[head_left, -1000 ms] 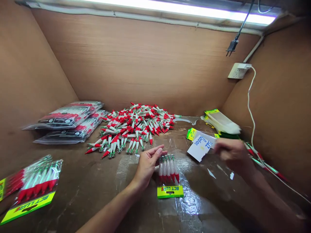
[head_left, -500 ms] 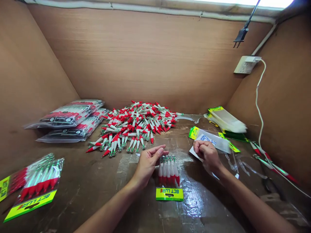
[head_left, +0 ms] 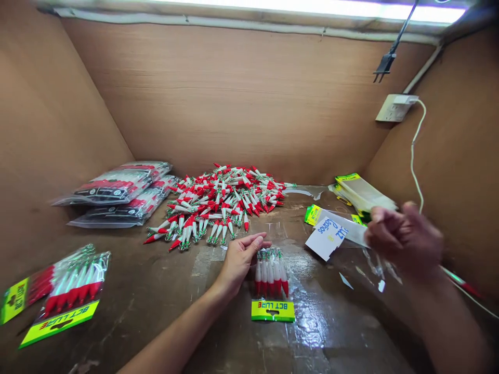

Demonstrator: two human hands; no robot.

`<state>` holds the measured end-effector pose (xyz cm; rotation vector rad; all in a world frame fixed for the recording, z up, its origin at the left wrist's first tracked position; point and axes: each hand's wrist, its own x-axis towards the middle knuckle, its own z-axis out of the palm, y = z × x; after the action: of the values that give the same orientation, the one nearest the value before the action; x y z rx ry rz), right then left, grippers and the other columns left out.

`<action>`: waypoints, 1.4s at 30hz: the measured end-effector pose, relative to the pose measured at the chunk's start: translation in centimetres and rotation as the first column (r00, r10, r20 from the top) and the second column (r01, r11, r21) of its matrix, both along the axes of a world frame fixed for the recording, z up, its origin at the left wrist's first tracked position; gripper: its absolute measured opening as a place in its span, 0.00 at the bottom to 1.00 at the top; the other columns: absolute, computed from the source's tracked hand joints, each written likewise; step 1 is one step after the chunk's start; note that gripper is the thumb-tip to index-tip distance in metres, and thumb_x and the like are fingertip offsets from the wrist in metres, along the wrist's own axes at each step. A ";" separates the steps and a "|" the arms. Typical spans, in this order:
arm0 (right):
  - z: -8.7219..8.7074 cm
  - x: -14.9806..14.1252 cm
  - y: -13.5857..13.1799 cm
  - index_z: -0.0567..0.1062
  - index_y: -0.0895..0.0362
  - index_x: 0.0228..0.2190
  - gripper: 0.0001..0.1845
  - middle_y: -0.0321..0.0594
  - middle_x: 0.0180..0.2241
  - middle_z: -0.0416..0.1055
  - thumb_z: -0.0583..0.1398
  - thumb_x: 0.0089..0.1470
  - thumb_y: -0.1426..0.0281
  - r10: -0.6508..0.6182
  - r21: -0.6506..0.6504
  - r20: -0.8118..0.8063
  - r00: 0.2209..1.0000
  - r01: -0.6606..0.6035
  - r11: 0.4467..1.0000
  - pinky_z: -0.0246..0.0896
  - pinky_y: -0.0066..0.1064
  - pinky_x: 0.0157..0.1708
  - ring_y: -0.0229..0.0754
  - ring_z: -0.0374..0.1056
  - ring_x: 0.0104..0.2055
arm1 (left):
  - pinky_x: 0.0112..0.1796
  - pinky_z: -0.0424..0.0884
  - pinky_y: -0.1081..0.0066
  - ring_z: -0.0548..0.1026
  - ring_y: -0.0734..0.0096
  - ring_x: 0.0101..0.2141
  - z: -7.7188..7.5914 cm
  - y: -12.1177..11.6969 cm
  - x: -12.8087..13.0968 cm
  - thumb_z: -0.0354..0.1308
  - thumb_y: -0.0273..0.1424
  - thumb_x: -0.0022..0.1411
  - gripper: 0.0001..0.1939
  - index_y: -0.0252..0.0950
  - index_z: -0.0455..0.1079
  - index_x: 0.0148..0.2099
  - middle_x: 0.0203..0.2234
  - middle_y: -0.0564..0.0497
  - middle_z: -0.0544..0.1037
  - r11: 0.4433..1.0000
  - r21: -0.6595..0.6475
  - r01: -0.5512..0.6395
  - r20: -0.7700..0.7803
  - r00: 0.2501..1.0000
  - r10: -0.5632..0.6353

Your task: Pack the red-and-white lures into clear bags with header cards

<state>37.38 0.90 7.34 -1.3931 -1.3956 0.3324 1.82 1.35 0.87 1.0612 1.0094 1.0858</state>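
A clear bag of fishing lures, red and white with green hooks, lies flat at the middle front; its yellow-green header points toward me. My left hand rests at the hook end, thumb and fingers closed on the bag's clear plastic edge. Blurred by motion, my right hand hangs over the right side, near the stack of empty bags. Its fingers look curled, but whether they hold anything does not show. A white handwritten card lies between the hands.
A heap of loose lures fills the back middle. Filled bags lie at the left front, with larger clear packs stacked behind. Scraps of clear film lie on the right. A black plug dangles above a wall socket.
My right hand has moved right and up, away from the card, which now shows its writing. My left hand and the bag under it stay in place. The camera view has tilted slightly.
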 end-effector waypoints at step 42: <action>-9.6 -13.0 0.6 0.82 0.56 0.28 0.08 0.37 0.29 0.77 0.65 0.53 0.65 0.577 -0.349 -0.066 0.814 -0.561 0.751 0.62 0.31 0.34 0.43 0.71 0.33 | 0.36 0.71 0.69 0.77 0.60 0.35 -1.6 1.9 -0.4 0.72 0.39 0.49 0.27 0.35 0.78 0.52 0.34 0.45 0.82 0.897 0.215 0.385 -0.471 0.846 -0.250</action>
<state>24.39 1.46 -2.29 -1.2192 -1.8564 1.0050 1.43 3.21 -0.69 1.7157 0.9745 0.7495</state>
